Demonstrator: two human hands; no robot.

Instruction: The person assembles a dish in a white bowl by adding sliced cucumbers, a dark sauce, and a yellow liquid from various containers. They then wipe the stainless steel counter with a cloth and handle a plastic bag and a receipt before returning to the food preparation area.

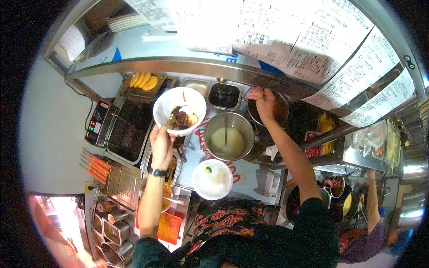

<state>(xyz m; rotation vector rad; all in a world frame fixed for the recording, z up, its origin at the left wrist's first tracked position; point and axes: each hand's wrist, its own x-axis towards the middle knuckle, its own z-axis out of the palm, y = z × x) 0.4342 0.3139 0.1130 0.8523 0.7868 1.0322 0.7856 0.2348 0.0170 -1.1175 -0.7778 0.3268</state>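
Observation:
My left hand (161, 147) grips the lower rim of a white bowl (162, 109), raised and tilted above the counter. Dark brown sauce or paste (181, 117) lies in that bowl with pale pieces. At the back, my right hand (263, 101) reaches over a dark round pot (284, 107); whether its fingers hold anything is unclear. Between my arms stands a steel pot (208, 144) of cloudy pale liquid, a ladle (226, 124) resting in it. Nearer my body, a second white bowl (198, 188) contains something pale and a small green piece (208, 170).
Left are a fryer (129, 130) and skewered sausages (99, 171). Yellow flat pieces (149, 82) fill a tray behind; a square container of dark contents (224, 95) is beside the pots. Paper slips bearing writing (321, 50) hang overhead. A co-worker's arm (372, 204) shows at right.

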